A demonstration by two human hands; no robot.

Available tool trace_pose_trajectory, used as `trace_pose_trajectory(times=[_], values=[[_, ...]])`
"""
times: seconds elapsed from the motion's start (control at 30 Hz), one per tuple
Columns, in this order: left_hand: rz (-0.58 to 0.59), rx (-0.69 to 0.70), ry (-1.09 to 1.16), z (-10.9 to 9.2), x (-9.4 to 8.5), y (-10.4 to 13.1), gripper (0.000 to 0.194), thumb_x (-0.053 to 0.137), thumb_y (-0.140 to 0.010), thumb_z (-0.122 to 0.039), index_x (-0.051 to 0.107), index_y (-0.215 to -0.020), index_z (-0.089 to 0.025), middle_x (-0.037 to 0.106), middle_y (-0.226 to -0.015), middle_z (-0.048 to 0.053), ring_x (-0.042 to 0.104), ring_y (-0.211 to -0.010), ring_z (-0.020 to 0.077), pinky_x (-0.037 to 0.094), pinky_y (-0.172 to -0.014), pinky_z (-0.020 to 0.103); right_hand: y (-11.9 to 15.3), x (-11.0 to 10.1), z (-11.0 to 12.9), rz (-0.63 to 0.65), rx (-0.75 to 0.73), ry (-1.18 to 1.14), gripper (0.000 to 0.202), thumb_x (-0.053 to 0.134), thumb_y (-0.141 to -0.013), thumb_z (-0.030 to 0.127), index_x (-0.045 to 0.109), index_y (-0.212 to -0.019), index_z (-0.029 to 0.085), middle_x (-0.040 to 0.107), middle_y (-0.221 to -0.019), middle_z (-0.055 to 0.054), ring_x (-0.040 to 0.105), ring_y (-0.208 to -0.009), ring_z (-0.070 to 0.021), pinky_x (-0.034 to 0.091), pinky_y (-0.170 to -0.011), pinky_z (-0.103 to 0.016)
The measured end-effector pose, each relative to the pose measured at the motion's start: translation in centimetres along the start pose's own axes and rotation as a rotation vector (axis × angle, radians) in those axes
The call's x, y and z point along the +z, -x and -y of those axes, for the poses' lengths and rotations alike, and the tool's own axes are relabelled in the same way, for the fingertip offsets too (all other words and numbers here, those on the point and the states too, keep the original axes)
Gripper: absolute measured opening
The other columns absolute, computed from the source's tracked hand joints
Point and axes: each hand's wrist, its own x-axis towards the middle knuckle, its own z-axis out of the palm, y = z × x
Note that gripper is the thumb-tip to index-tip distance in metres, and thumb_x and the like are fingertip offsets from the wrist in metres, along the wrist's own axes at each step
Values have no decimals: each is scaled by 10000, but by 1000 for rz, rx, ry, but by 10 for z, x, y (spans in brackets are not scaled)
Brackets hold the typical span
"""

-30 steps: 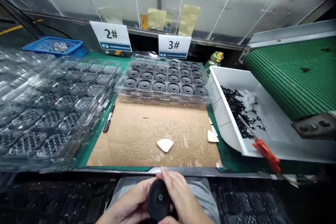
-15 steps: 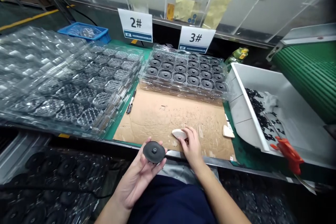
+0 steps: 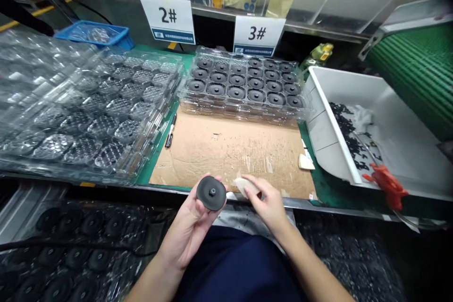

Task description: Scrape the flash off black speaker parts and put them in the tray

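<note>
My left hand (image 3: 191, 226) grips a black round disc (image 3: 211, 192) with a small raised stud in its centre. The stud side faces up toward me, at the front edge of the bench. Just to the right, my right hand (image 3: 267, 205) pinches a small whitish pad (image 3: 244, 187), its fingertips curled over one end. A narrow gap separates the pad from the disc. Beneath both hands' far side lies a brown cardboard sheet (image 3: 226, 151). Behind it, a clear plastic tray (image 3: 244, 111) holds several similar black discs in its pockets.
On the left are stacked clear trays (image 3: 85, 118) and a blue bin (image 3: 123, 37). A marker pen (image 3: 171, 131) lies by the cardboard; another whitish pad (image 3: 306, 162) is at its right. A white tub (image 3: 331, 137) with small black parts and an orange-handled tool (image 3: 389, 184) stand right.
My right hand has drawn the whitish pad off the cardboard's front area, closer to me and to the disc. The disc is slightly higher and further right. The whole view has shifted somewhat.
</note>
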Motion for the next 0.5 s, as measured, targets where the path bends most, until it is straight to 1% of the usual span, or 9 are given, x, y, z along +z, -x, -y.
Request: trace_pose_trajectory(times=[0.07,0.1,0.17,0.23,0.3,0.33,0.43,0.47,0.5], values=[[12,13,-32,1,8,-2,461,641,-786,-297,517,-1224,-227,504,-1302,100,452,-1204,260,380,-1018,349,-6,-11,31,-7,-24,-54,260,484,-899,247,561,-1147,246,607,-1057,-25,561,-918,-186,452,-784,-305],[16,13,-47,2,12,-3,465,647,-778,-311,523,-1219,-230,524,-1280,92,467,-1191,252,395,-1004,333,-9,-16,47,-20,-82,-110,270,491,-896,232,549,-1160,230,599,-1067,-30,551,-927,-187,439,-803,-315],[23,5,-83,1,18,-3,468,664,-759,-327,542,-1200,-229,561,-1233,80,498,-1158,239,420,-976,300,-10,-22,75,-1,-271,-147,280,457,-900,183,531,-1170,178,612,-1010,-50,546,-866,-189,418,-794,-343],[19,10,-112,1,23,-2,488,702,-718,-326,561,-1177,-237,579,-1209,64,535,-1112,241,456,-937,293,-9,-23,91,77,-367,-172,264,429,-896,134,538,-1136,124,619,-927,-71,538,-800,-186,410,-748,-346],[2,34,-118,0,26,-2,497,731,-688,-302,573,-1158,-256,584,-1204,41,559,-1076,232,487,-895,278,-10,-23,95,166,-383,-181,232,421,-887,109,560,-1073,100,611,-864,-73,528,-741,-174,406,-687,-326],[-2,35,-113,0,27,-2,495,736,-685,-282,575,-1153,-271,590,-1196,28,568,-1064,218,495,-875,255,-12,-22,95,173,-386,-175,222,421,-886,109,568,-1052,95,605,-841,-71,522,-721,-169,402,-667,-320],[11,4,-88,0,32,-5,387,692,-744,-265,600,-1119,-289,632,-1126,0,577,-1046,159,475,-856,169,-17,-22,91,14,-424,-127,243,404,-902,127,567,-1075,78,602,-822,-81,530,-740,-185,402,-698,-343],[31,2,-92,-1,34,-6,385,700,-735,-275,607,-1108,-287,639,-1111,-2,576,-1045,159,472,-860,168,-17,-23,90,-21,-440,-129,256,400,-905,127,558,-1100,74,605,-830,-87,537,-763,-192,406,-712,-350],[48,14,-104,-1,36,-6,417,723,-705,-300,610,-1106,-280,641,-1108,1,576,-1047,176,476,-866,186,-15,-24,90,-27,-462,-141,263,395,-907,125,551,-1113,74,607,-825,-88,541,-767,-192,411,-708,-347]])
